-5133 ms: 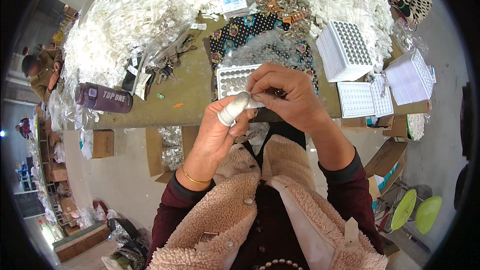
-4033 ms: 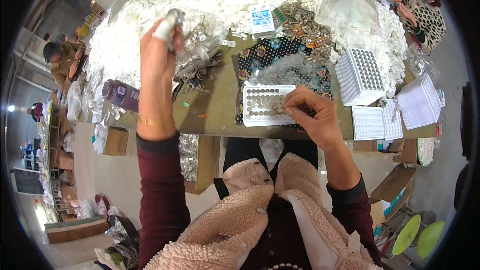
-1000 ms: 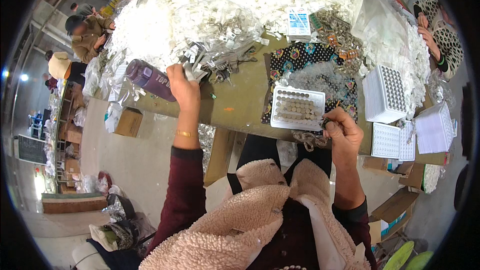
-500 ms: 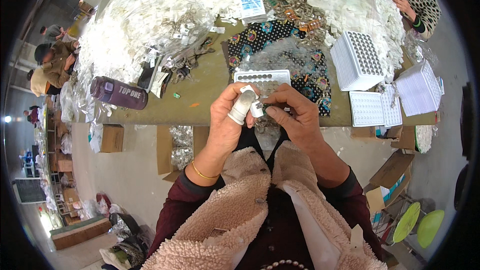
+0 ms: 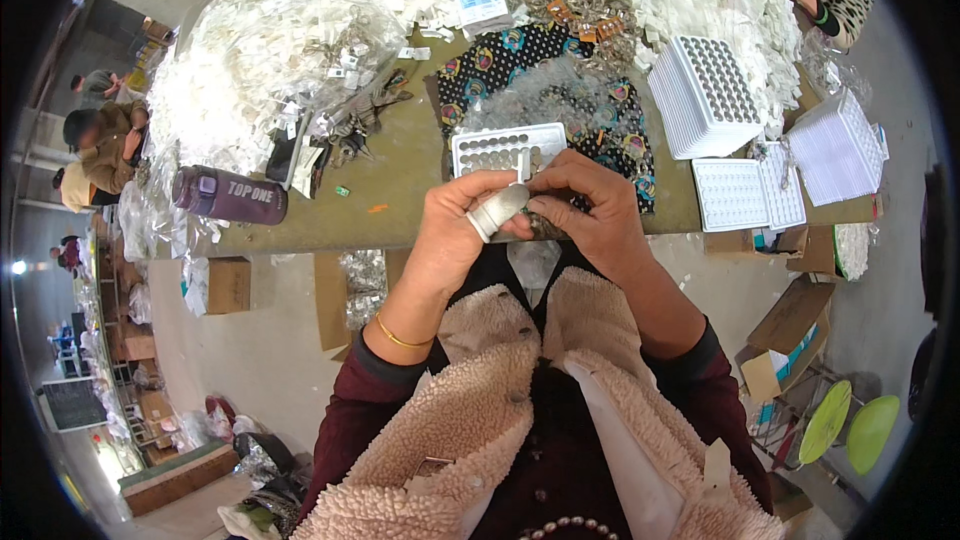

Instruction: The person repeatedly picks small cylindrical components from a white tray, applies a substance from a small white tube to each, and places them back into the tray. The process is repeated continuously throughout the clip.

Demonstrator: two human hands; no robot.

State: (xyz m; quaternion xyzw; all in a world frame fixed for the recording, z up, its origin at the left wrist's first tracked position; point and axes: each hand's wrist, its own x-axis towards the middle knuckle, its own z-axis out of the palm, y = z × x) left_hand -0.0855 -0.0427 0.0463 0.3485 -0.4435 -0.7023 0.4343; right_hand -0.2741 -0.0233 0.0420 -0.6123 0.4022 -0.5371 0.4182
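The olive-topped table [image 5: 400, 175] bears a broad heap of white pieces [image 5: 230, 60], and a stack of trays [image 5: 680, 105] stands on its right side. Nearer the person lies one white tray [image 5: 457, 156] holding rows of round discs [image 5: 490, 142]. The left hand [image 5: 455, 220] and right hand [image 5: 595, 205] meet at its near side, a pale cover [image 5: 497, 210] on the left thumb. The left fingers seem to pinch a slim white piece [image 5: 523, 162], its long axis running away from the person, far end toward the tray; whether the right fingertips, bunched beside it, grip anything I cannot tell. The step appears to be close two-handed fitting, the next move calling for a steady pinch
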